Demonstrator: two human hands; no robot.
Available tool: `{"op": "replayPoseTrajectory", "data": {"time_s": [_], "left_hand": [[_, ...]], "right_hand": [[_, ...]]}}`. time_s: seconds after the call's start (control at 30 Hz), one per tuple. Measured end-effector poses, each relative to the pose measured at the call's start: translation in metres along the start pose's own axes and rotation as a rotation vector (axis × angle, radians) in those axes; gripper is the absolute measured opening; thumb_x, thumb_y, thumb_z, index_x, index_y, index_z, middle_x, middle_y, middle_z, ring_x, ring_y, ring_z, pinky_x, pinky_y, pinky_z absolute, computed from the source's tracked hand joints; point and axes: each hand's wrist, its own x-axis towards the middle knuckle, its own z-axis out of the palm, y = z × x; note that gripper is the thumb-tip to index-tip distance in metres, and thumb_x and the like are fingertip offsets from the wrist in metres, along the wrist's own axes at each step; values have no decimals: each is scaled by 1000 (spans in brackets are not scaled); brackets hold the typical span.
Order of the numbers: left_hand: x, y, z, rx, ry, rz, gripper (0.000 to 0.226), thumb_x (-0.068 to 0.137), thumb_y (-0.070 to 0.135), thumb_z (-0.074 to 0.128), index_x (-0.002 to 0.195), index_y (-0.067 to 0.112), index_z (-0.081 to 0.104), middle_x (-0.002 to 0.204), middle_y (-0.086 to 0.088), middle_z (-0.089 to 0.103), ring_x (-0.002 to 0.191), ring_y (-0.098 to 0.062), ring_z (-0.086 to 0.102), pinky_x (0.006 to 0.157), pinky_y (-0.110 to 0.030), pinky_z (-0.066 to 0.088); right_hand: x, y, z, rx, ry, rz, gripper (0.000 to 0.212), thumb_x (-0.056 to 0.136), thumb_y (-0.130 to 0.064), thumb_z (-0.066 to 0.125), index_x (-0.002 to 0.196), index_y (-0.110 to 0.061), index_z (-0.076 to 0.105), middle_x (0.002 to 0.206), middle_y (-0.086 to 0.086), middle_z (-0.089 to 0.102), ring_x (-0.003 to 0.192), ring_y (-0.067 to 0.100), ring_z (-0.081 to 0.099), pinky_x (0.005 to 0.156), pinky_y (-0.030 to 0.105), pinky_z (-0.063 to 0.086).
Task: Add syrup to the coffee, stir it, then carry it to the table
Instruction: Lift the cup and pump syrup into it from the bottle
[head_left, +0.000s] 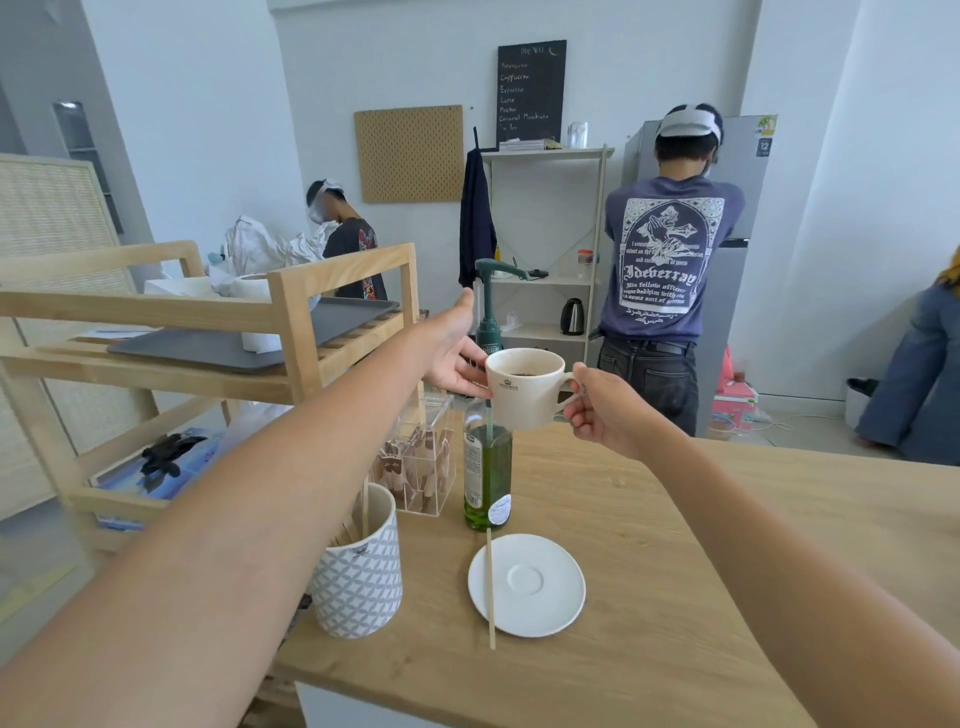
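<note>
Cup (524, 387) is pinched by its handle in my right hand (605, 410), under the pump spout (511, 271) to catch syrup. My left hand (457, 348) steadies its side, fingers closed on it.

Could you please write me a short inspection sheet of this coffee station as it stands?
Surface: wooden counter, dry.
Job's things: cup with coffee held under pump of green syrup bottle; stirrer across empty saucer.
Clutter: patterned holder, clear box.
Grippers: left hand steadies cup; right hand grips its handle.
Cables: white one on floor.
Surroundings: wooden shelf, three people.
</note>
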Motion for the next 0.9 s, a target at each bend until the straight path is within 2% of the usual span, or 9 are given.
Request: {"op": "replayPoseTrajectory", "data": {"time_s": [0.17,0.43,0.57,0.77,0.9], "left_hand": [[5,-19,6,-26,-8,-3,103,85,78,13,130,-10,45,116,-29,60,102,-38,61,92,-47,50],[20,-67,19,-40,-17,-60,103,84,78,13,126,-9,48,105,-24,60,94,-36,60,74,-45,54],[33,-97,25,-49,-11,-103,102,85,78,14,123,-10,49,104,-24,61,95,-35,59,83,-47,50],[49,-133,32,-96,-5,-167,104,84,78,17,136,-9,39,133,-28,50,120,-40,52,90,-50,48],[57,-153,37,-139,18,-172,104,83,80,18,140,-6,35,141,-26,43,128,-41,45,81,-52,50]], "right_hand": [[-2,17,-3,20,20,40,36,101,-35,34,74,-15,44,60,8,49,49,15,41,45,22,36],[-8,62,0,20,37,141,32,98,-22,32,68,-14,38,63,11,48,51,18,39,51,25,35],[-9,92,0,41,34,196,32,99,-22,31,69,-14,39,63,12,48,52,18,39,51,25,36],[-11,130,1,50,29,263,32,100,-23,32,70,-13,38,65,13,47,53,19,40,52,26,37],[-11,150,1,57,20,293,33,100,-24,33,71,-12,40,67,14,50,54,20,42,51,26,41]]}}
